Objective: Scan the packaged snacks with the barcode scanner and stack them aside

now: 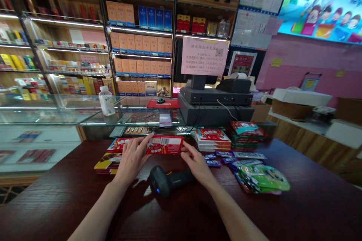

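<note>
Hands: left hand [131, 160] and right hand [197, 165], fingers spread, gripping both ends of red snack box [164, 145] over dark wood counter [56, 203]; black barcode scanner [166, 180] lying between forearms.

We are holding a red snack box [164, 145] between our left hand [131, 160] and right hand [196, 163], beyond a black barcode scanner [166, 180] lying on the dark wooden counter [56, 199], with stacked red boxes [212, 139] nearby.
</note>
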Tool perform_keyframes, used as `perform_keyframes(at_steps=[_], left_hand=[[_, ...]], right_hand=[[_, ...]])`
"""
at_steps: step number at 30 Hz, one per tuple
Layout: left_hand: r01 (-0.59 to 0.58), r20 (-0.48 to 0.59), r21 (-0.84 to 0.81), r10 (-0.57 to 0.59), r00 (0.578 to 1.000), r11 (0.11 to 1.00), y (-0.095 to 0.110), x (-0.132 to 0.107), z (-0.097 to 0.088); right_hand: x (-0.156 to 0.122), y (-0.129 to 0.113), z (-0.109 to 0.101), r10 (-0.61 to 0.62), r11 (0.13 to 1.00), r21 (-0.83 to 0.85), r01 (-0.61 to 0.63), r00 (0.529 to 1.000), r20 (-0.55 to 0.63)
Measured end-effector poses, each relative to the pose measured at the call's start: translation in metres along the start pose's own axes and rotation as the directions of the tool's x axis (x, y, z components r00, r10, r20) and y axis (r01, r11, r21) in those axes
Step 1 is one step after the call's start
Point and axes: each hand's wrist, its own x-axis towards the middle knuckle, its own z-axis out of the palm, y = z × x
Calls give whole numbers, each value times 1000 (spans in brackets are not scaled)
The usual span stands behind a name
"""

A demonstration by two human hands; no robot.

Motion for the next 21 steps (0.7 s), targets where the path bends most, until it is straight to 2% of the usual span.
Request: perform_keyframes(at_steps=[8, 13, 17, 21], left_hand=[[58, 32, -61, -56, 998, 996, -4, 0, 15], [82, 68, -165, -72, 995, 983, -3, 0, 14], [207, 59, -326, -199, 978, 922, 0, 5, 10], [377, 86, -503, -388, 918, 778, 1, 11, 8]], right_hand=[[1, 0, 8, 61, 994, 86, -67, 995, 81], [6, 0, 4, 65, 982, 170, -80, 993, 95], [11, -7, 2, 130, 962, 235, -138, 990, 51], [16, -16, 8, 217, 930, 311, -195, 975, -38]])
